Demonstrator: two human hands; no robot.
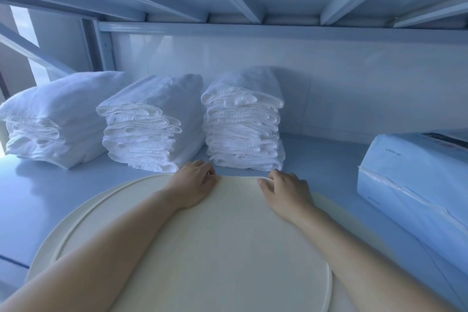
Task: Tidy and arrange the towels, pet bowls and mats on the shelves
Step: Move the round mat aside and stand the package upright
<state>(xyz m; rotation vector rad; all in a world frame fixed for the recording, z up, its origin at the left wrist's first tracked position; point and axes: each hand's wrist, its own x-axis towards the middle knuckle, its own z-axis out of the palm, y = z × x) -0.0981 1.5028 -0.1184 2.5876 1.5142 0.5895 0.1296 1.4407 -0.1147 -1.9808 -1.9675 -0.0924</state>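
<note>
Much of what we work on runs out of view: the round cream mat (202, 248) is cut off by the bottom edge of the frame, our forearms cover wide strips of it, and we cannot tell whether one mat or several lie here, though a second rim shows along the lower left and lower right. The packaged item (415, 185) at the right edge of the frame is also cut off, and its small print is too faint to read. The fingertips of both hands curl over the mat's far edge, so we cannot see what they touch beneath it.

Our left hand (193, 182) rests palm down on the mat just left of the frame's centre, fingers pressed together and bent over the far rim. Our right hand (285, 190) lies beside it, apart from it, fingers likewise closed and hooked on the rim, where the edge lifts in a slight fold between the two hands.

The mat lies flat on the pale blue shelf (63, 197), filling the lower middle of the frame; it is smooth, matte, with a raised lip.

Behind the hands stand three stacks of folded white towels: the left stack (50, 119), the middle stack (149, 124) and the right stack (243, 121), the last one nearly touching the mat's far edge.
</note>
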